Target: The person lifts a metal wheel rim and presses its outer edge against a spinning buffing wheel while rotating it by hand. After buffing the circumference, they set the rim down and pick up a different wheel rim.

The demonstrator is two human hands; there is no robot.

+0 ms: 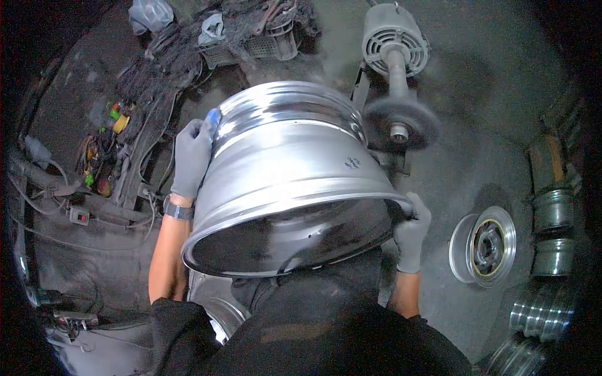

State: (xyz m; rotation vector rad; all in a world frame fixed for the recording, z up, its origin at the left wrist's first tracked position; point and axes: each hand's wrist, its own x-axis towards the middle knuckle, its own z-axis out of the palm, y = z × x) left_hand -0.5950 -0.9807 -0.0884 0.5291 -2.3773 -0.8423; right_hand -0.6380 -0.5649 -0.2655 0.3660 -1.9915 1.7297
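Observation:
A large silvery wheel rim (pixel 295 156) is held up in front of my chest, tilted so that its dark hollow side faces me. Dark handwritten marks show on its outer wall. My left hand (pixel 195 153), in a grey glove, is closed on the rim's upper left edge, with a blue patch by the fingertips. On the right, my gloved right hand (pixel 412 235) grips the lip of the wide end. Beyond the rim, near its upper right side, a dark round buffing wheel (pixel 421 122) sits on a motor shaft, its edge blurred.
The grey motor (pixel 394 37) stands at the back right. Another wheel rim (pixel 492 245) rests on the floor at right, and stacked rims (pixel 553 266) line the right edge. A crate (pixel 269 49) with dark fibrous material is at the back. Cables and a switch box (pixel 79 215) lie left.

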